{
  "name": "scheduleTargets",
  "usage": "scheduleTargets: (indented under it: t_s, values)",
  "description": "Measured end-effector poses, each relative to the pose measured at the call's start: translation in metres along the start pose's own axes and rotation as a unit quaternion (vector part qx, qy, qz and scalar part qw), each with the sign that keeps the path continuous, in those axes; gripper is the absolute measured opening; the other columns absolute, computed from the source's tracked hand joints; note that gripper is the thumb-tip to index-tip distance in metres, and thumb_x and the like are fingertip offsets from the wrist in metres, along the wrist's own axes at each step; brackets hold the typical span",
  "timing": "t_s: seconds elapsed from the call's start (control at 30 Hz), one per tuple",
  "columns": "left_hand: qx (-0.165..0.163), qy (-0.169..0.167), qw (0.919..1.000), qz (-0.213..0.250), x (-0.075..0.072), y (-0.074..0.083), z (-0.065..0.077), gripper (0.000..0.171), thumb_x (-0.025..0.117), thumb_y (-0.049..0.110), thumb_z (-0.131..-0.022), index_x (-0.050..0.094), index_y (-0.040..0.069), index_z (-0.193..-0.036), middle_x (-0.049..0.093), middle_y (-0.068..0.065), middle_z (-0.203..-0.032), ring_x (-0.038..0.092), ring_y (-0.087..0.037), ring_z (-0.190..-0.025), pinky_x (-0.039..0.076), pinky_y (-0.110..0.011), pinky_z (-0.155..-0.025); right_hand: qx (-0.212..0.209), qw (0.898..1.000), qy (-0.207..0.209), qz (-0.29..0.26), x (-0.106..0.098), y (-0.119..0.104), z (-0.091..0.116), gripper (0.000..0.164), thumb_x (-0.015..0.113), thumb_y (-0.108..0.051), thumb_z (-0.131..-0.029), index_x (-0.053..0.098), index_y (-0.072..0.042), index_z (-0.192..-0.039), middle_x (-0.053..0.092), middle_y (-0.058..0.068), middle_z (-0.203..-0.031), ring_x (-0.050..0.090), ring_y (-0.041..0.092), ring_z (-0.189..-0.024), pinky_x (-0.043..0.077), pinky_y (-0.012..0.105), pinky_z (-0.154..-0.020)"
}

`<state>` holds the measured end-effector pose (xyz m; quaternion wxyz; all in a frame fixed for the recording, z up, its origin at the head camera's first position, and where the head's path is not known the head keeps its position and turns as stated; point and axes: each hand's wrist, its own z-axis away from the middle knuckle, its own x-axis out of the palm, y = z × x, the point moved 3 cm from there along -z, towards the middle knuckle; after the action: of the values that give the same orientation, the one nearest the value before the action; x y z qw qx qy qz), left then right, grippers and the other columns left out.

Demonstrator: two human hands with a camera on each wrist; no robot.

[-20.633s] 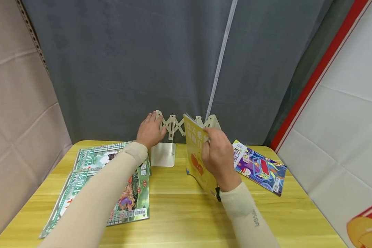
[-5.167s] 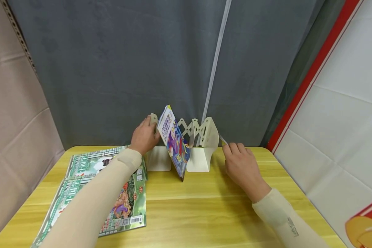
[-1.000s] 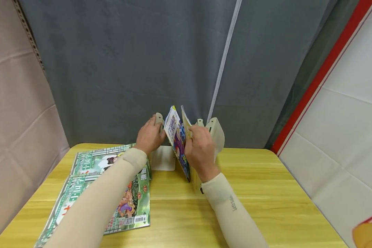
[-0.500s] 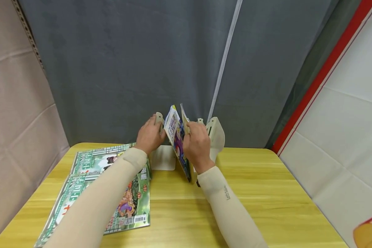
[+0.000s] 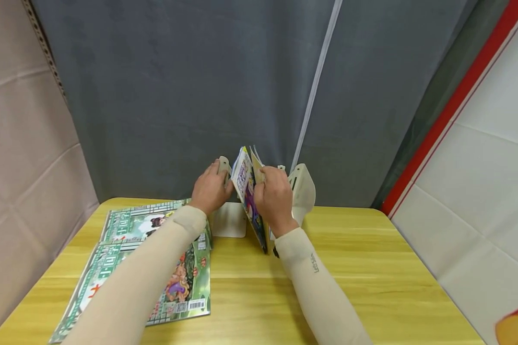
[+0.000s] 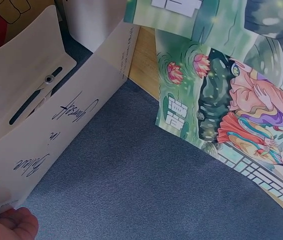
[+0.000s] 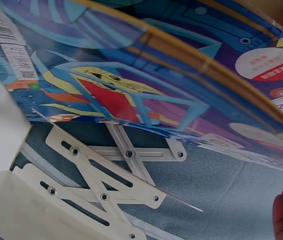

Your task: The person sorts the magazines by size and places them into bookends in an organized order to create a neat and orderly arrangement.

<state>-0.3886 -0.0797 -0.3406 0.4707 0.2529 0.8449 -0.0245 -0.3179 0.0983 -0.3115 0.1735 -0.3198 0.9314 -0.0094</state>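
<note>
My left hand [image 5: 210,187] grips the left end panel of a cream expandable bookend [image 5: 303,189], fingers outside and thumb inside. In the left wrist view, curled fingertips [image 6: 24,222] show at the edge of that panel, which bears the script "Believe in Yourself". My right hand [image 5: 274,199] pinches a yellow magazine [image 5: 256,168] by its upper part, largely hidden behind the hand. Just left of it, a purple-blue magazine [image 5: 249,203] stands tilted between the bookend's ends. In the right wrist view, the scissor-like lattice [image 7: 104,196] runs behind the purple-blue magazine.
Green illustrated magazines [image 5: 185,282] lie overlapping at the left of the wooden table [image 5: 349,268], partly under my left forearm. A grey curtain [image 5: 190,96] hangs behind the bookend. A white panel with a red border [image 5: 462,103] stands at the right.
Since 20.6 seconds ago, the purple-blue magazine has gone from the table's right side into the bookend. Since 5.2 seconds ago, my right hand has moved left to beside it. The last second shows slight shifts.
</note>
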Motion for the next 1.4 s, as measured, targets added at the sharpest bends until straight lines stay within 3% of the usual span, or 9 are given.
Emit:
scheduleTargets:
  t_s: [0.17,0.4,0.6,0.83,1.0,1.23,1.4]
  values:
    - [0.000,0.002,1.0000,0.002,0.000,0.003,0.000,0.041,0.058,0.028,-0.097,0.066,-0.003,-0.123,0.039,-0.028,-0.150,0.045,-0.043,-0.133,0.040,-0.053,-0.107,0.018,0.999,-0.041,-0.002,0.004,0.002,0.000,0.028,0.057,-0.001,-0.081,0.063,0.000,-0.108,0.067,0.014,-0.106,0.061,0.030,-0.094,0.052,0.041,-0.090]
    - [0.001,0.001,1.0000,0.000,-0.001,0.006,0.000,0.043,0.058,0.030,-0.098,0.065,-0.003,-0.125,0.040,-0.028,-0.150,0.045,-0.042,-0.133,0.041,-0.054,-0.106,0.042,0.990,-0.128,-0.048,0.009,0.001,0.004,0.041,0.059,-0.007,-0.088,0.059,0.000,-0.129,0.063,0.016,-0.123,0.058,0.032,-0.114,0.046,0.045,-0.100]
    - [0.006,0.004,1.0000,0.000,0.000,0.002,0.000,0.042,0.059,0.028,-0.098,0.065,-0.003,-0.125,0.040,-0.029,-0.149,0.046,-0.043,-0.132,0.041,-0.054,-0.105,0.035,0.981,-0.173,-0.086,0.014,-0.005,0.006,0.043,0.057,-0.005,-0.092,0.055,0.002,-0.135,0.063,0.018,-0.124,0.060,0.031,-0.113,0.048,0.045,-0.097]
    - [0.009,0.009,0.9999,-0.002,-0.003,-0.002,0.000,0.042,0.058,0.028,-0.098,0.066,-0.005,-0.124,0.041,-0.030,-0.148,0.047,-0.044,-0.131,0.042,-0.055,-0.103,0.046,0.983,-0.144,-0.104,0.023,-0.008,0.008,0.038,0.047,0.001,-0.098,0.055,0.004,-0.134,0.063,0.021,-0.120,0.063,0.033,-0.107,0.051,0.046,-0.090]
    - [0.007,0.002,1.0000,0.001,-0.003,-0.002,0.000,0.043,0.058,0.028,-0.098,0.065,-0.005,-0.125,0.040,-0.030,-0.149,0.045,-0.044,-0.132,0.042,-0.055,-0.104,0.064,0.988,-0.086,-0.113,0.026,-0.008,0.011,0.036,0.047,0.004,-0.097,0.056,0.003,-0.132,0.063,0.021,-0.120,0.062,0.033,-0.108,0.051,0.046,-0.091]
    - [0.008,0.002,1.0000,-0.004,0.001,-0.004,0.000,0.043,0.057,0.029,-0.099,0.065,-0.004,-0.125,0.040,-0.029,-0.149,0.046,-0.043,-0.132,0.041,-0.054,-0.105,0.041,0.991,-0.009,-0.127,0.026,-0.015,0.007,0.035,0.048,0.004,-0.095,0.059,0.002,-0.128,0.064,0.018,-0.118,0.062,0.031,-0.108,0.051,0.044,-0.091]
    - [0.012,0.008,0.9999,-0.004,0.003,-0.005,0.001,0.043,0.059,0.029,-0.097,0.066,-0.005,-0.123,0.042,-0.030,-0.148,0.047,-0.044,-0.130,0.042,-0.054,-0.104,0.028,0.990,-0.008,-0.139,0.030,-0.019,0.009,0.034,0.047,0.003,-0.094,0.061,0.003,-0.124,0.065,0.018,-0.115,0.063,0.031,-0.104,0.051,0.043,-0.090]
